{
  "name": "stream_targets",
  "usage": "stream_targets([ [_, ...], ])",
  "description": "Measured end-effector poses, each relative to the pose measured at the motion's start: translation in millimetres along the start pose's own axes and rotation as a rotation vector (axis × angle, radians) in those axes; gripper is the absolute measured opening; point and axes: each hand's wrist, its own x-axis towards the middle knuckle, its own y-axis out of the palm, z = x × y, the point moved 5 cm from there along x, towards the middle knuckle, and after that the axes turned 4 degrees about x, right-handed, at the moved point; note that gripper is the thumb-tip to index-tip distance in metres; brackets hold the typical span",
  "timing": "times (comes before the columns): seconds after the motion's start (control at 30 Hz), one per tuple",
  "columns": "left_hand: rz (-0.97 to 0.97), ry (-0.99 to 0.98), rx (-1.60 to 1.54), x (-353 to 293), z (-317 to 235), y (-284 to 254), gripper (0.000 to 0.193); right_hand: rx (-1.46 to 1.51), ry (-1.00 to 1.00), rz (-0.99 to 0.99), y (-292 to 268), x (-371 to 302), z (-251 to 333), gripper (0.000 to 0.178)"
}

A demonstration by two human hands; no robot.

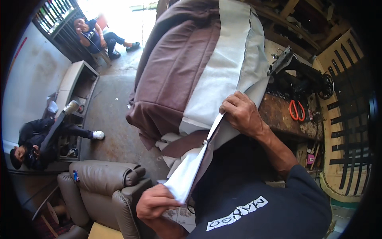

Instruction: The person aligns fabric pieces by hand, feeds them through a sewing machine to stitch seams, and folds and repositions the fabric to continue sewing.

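Observation:
A large brown upholstery cover (pixel 171 79) with a broad white fabric panel (pixel 217 71) is spread in front of me, draped over the workbench. My right hand (pixel 240 113) pinches the folded white edge near the bench. Lower down and to the left, my left hand (pixel 156 201) grips the other end of the same strip (pixel 186 175), so it runs taut and slanting between both hands. Brown material shows along the strip's underside. A black sewing machine (pixel 296 73) stands on the bench right of the cover. Orange-handled scissors (pixel 297 110) lie on the wooden bench top.
A grey-brown leather armchair (pixel 107 187) stands at lower left. One person (pixel 36 145) sits by a low shelf unit (pixel 75 91) at left; another person (pixel 97 38) sits on a stool farther back. At right leans a wooden frame with black webbing (pixel 350 119).

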Motion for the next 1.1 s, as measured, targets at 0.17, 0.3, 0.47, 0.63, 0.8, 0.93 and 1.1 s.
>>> stream_targets([
  [0.17,0.366,-0.341,0.174,27,52,51,0.031,0.135,0.044,-0.280,12,-50,-6,0.029],
  [0.3,-0.233,-0.325,0.175,87,36,28,0.017,0.181,0.160,-0.360,18,-67,-5,0.033],
  [0.47,-0.605,-0.378,0.252,164,39,70,0.016,0.179,0.162,-0.351,24,-70,-9,0.033],
  [0.63,-0.587,-0.314,0.615,181,38,100,0.023,0.185,0.168,-0.384,26,-68,0,0.029],
  [0.8,-0.689,-0.386,0.459,176,49,95,0.019,0.166,0.150,-0.403,28,-62,5,0.027],
  [0.93,-0.744,-0.314,0.391,180,46,91,0.010,0.140,0.135,-0.411,32,-60,1,0.029],
  [1.1,-0.758,-0.334,0.315,178,42,86,0.005,0.176,0.133,-0.398,35,-65,1,0.025],
])
